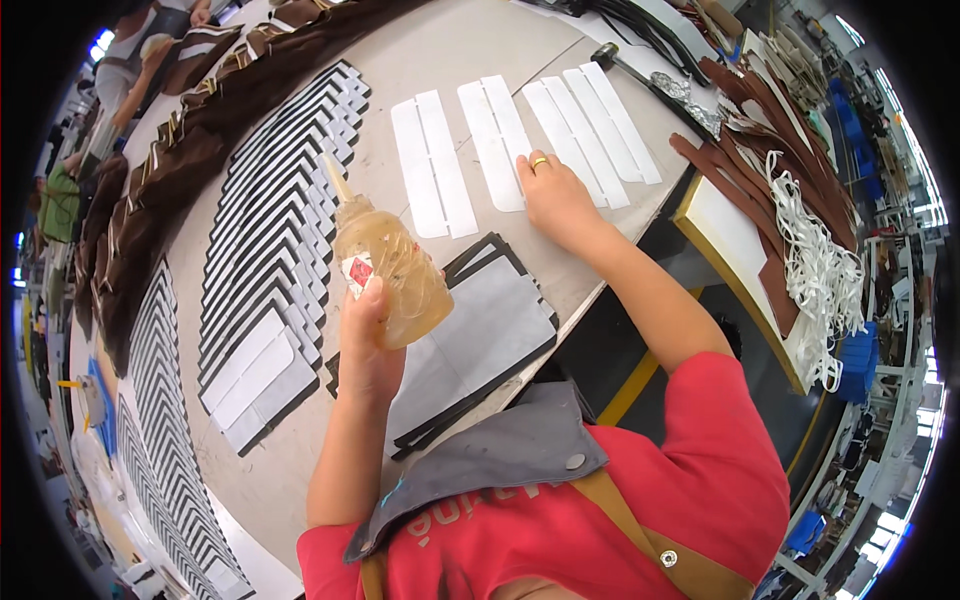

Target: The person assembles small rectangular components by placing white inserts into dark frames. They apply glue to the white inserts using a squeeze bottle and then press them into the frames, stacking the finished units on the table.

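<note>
My left hand [372, 335] is wrapped round a squeeze bottle [405, 275] of amber liquid, raised over the table. The bottle has cloudy, wrinkled sides, a red-and-white diamond label and a pale nozzle tilted up to the left. Farther right, my right hand [560, 200] is low on the table, its fingers curled at the right edge of a white slit panel [490, 140]. Its fingertips and thumb are partly hidden. Another white panel [430, 165] lies to its left, and two narrower ones [570, 130] to its right. Below the bottle is a stack of grey sheets [470, 340] with dark edges.
Overlapping rows of black-edged white pieces [270, 240] fan out at the left. Dark brown material [190, 170] is heaped beyond them. A hammer [640, 75] lies at the far right. Brown strips [740, 180] and tangled white cords [810, 260] cover a side board. Other people [135, 80] are at the far left.
</note>
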`<state>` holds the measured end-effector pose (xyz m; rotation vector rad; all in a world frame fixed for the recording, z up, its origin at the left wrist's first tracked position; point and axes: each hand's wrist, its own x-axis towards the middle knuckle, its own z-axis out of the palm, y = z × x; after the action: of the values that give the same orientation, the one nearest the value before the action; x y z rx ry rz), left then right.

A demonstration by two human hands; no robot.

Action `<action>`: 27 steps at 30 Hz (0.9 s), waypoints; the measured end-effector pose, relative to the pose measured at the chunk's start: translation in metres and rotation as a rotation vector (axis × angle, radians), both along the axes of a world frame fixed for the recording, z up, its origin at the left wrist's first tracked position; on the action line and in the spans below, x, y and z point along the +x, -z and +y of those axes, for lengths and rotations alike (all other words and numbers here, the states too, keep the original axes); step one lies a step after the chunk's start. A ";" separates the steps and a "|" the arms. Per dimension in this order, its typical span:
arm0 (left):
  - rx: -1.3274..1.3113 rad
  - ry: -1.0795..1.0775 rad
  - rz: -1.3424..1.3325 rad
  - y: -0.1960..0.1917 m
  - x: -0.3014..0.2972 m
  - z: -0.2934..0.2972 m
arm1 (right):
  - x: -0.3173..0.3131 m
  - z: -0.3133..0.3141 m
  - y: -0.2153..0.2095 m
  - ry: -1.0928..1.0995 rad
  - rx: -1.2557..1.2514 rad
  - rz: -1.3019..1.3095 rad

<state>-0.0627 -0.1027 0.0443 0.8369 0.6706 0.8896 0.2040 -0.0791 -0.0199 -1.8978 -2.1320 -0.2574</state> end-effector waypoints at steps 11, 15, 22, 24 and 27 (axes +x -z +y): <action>-0.032 -0.069 0.011 0.004 -0.008 -0.001 | -0.018 -0.008 -0.010 0.098 -0.234 -0.247; -0.045 -0.055 0.004 0.004 -0.007 0.002 | -0.012 -0.018 -0.029 0.156 -0.269 0.026; -0.121 0.103 -0.035 -0.007 0.031 0.003 | -0.043 -0.049 -0.102 -0.433 -0.003 0.664; -0.226 0.172 -0.098 -0.017 0.047 0.002 | -0.043 -0.046 -0.096 -0.507 0.045 0.577; -0.211 0.252 -0.021 -0.028 0.067 0.003 | -0.029 -0.043 -0.092 -0.524 0.104 0.479</action>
<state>0.0043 -0.1002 0.0725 0.7037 0.6136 0.5888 0.1751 -0.1224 0.0718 -1.1330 -2.1202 0.1754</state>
